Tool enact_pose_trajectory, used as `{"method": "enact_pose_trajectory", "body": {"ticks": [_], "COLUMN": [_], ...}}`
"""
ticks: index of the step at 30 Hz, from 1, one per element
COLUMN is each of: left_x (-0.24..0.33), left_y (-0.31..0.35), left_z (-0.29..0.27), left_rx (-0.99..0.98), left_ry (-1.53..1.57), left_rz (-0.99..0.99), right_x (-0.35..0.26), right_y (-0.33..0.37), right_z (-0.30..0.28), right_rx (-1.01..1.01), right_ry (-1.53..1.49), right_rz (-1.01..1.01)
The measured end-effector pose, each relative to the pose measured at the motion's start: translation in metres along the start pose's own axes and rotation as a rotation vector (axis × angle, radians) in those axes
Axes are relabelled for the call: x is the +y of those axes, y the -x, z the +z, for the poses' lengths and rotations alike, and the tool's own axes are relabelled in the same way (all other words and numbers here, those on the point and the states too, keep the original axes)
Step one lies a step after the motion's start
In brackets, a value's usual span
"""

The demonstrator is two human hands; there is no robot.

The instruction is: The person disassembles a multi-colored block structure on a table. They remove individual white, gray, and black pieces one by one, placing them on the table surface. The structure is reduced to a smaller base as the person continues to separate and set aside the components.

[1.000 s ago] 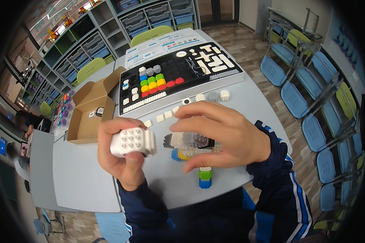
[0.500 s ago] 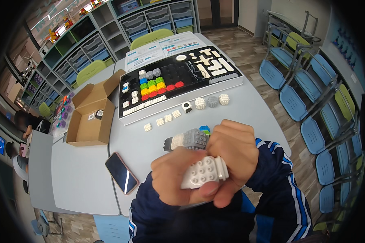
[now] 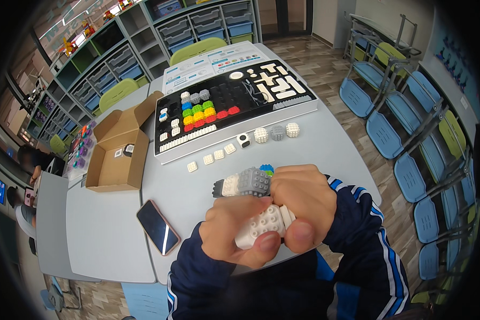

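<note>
Close in front of me, my left hand [image 3: 222,230] and my right hand [image 3: 304,201] are both closed on a white studded building block [image 3: 265,223]. The left fingers wrap its left side; the right thumb and fingers press a thin white piece [image 3: 287,215] at its right end. Just beyond my knuckles are a grey studded block [image 3: 253,181], a white block [image 3: 230,185] and a dark grey toothed piece [image 3: 217,188], joined in a row. A blue and green block [image 3: 267,170] shows behind my right hand. Whether this row connects to the held block is hidden.
A block kit tray [image 3: 234,127] lies across the table, with small white tiles [image 3: 218,154] and studded cubes [image 3: 277,133] lined up before it. Left are an open cardboard box [image 3: 114,173] and a phone [image 3: 158,227]. Blue chairs [image 3: 384,140] stand right.
My right thumb has come up against the end of the white block, and my left thumb has shifted along its lower side. My head view has moved slightly.
</note>
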State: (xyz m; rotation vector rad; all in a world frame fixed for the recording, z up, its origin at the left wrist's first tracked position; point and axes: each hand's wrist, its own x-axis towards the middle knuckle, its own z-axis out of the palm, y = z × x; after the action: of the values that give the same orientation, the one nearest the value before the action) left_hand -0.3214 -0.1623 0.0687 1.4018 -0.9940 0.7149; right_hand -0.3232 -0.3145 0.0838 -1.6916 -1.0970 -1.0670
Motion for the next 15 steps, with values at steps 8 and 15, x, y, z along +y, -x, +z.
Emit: {"method": "enact_pose_trajectory", "body": {"ticks": [8,15], "left_x": [-0.0023,-0.0040], "left_y": [-0.0082,-0.0101], "left_z": [-0.0079,-0.0084], "left_rx": [-0.074,-0.082], "left_ry": [-0.030,-0.014], "left_rz": [-0.053,-0.074], "right_x": [0.0047,0.0054], "right_y": [-0.0028,-0.0031], "right_z": [0.0008,-0.0001], "right_rx": [-0.031,-0.055], "right_ry": [-0.028,-0.039], "right_rz": [0.030,0.069]}}
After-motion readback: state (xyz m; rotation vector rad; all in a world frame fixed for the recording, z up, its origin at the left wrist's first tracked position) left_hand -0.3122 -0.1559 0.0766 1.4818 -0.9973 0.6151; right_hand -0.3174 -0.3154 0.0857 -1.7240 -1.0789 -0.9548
